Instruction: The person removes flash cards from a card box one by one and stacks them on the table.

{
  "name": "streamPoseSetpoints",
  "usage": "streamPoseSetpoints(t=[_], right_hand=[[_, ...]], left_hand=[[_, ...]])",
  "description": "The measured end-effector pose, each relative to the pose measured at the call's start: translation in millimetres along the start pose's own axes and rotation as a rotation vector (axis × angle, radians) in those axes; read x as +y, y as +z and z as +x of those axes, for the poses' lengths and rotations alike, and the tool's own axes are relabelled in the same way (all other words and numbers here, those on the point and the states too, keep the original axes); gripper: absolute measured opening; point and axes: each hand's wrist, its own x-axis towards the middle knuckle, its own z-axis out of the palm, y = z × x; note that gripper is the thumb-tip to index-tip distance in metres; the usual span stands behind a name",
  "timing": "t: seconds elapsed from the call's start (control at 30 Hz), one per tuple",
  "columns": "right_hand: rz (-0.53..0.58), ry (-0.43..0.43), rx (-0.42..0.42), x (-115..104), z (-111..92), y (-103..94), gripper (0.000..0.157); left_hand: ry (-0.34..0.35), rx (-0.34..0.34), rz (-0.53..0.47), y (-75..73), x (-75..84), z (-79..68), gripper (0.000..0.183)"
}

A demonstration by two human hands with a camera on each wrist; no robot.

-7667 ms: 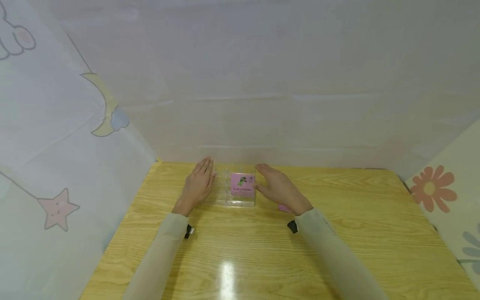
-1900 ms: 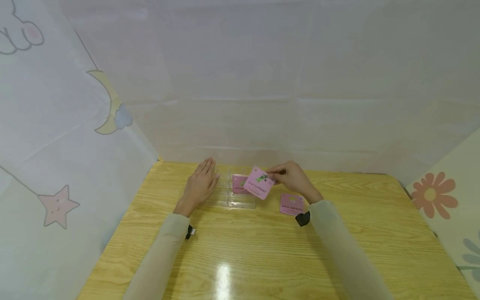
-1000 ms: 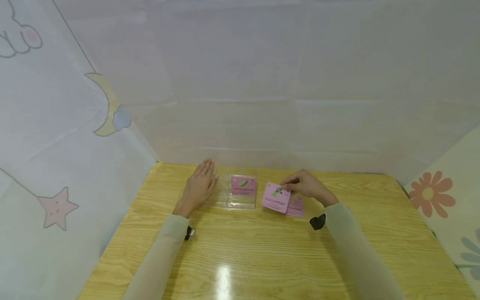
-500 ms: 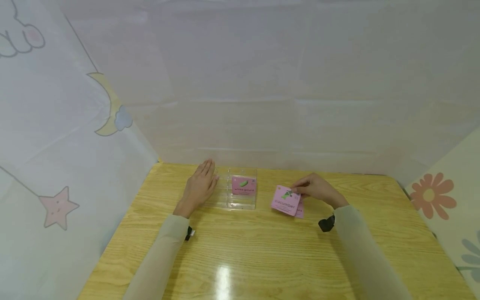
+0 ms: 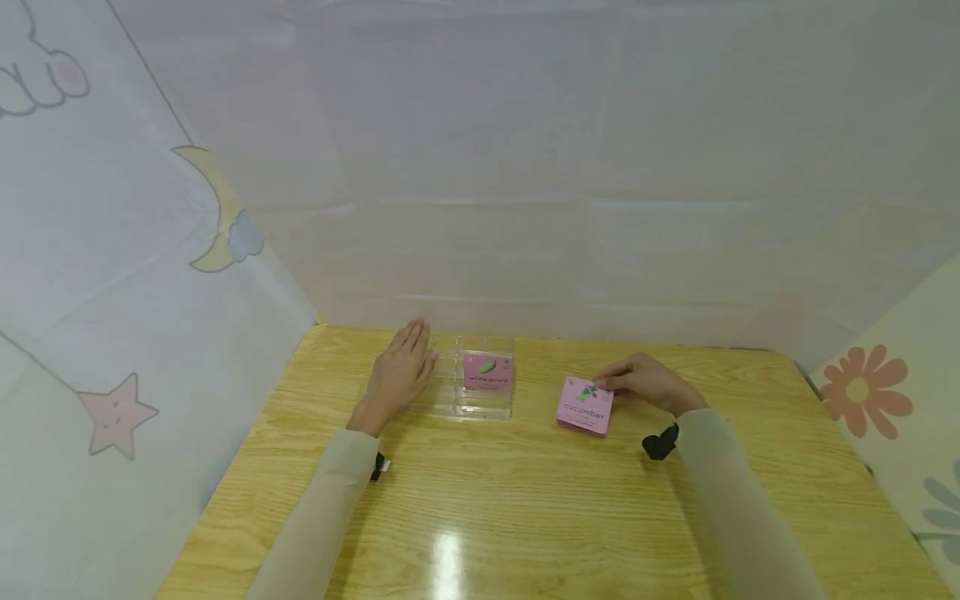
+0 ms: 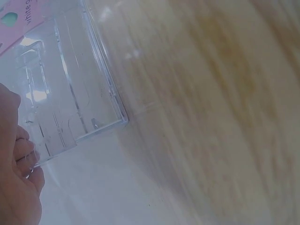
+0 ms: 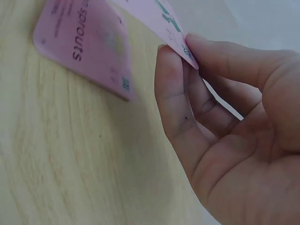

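My right hand (image 5: 651, 383) pinches a pink cucumber flashcard (image 5: 584, 407) by one corner between thumb and fingers. Under it, in the right wrist view, lies the bean sprouts flashcard (image 7: 84, 47) on the table; the head view has it almost wholly covered. My left hand (image 5: 400, 369) lies with straight fingers along the left side of a clear plastic divided box (image 5: 483, 412). In the left wrist view its fingers (image 6: 26, 154) touch the box's edge. A pink white gourd flashcard (image 5: 488, 372) sits in the box's right part.
The wood-grain table (image 5: 480, 500) reaches to a pale cloth backdrop (image 5: 480, 167) just behind the box. Printed cloth walls stand at both sides, with a pink star (image 5: 117, 414) on the left and a flower (image 5: 866, 390) on the right.
My right hand has lifted the cucumber card out of the box, baring the white gourd card, and carried it right and nearer, over the bean sprouts card. The left hand has stayed at the box.
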Motion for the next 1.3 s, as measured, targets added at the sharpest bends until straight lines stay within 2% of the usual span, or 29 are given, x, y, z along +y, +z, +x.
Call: streamPoseSetpoints(t=[0.13, 0.3, 0.67, 1.13, 1.3], right_hand=[[0.037, 0.017, -0.014, 10, 5, -2.4, 0.041], [0.026, 0.017, -0.019, 14, 8, -1.2, 0.039], [-0.106, 0.032, 0.032, 9, 16, 5.6, 0.033], [-0.146, 0.058, 0.074, 8, 17, 9.4, 0.028], [-0.186, 0.04, 0.096, 9, 18, 10.2, 0.027]], left_hand=[[0.0, 0.005, -0.003, 1.2, -0.2, 0.0, 0.062], [0.001, 0.009, -0.014, 1.7, 0.2, 0.5, 0.062], [0.003, 0.017, -0.004, -1.0, 1.4, 0.4, 0.063], [0.01, 0.025, -0.004, -1.0, 1.0, 0.0, 0.062], [0.007, 0.006, 0.005, -1.1, 0.3, 0.1, 0.062]])
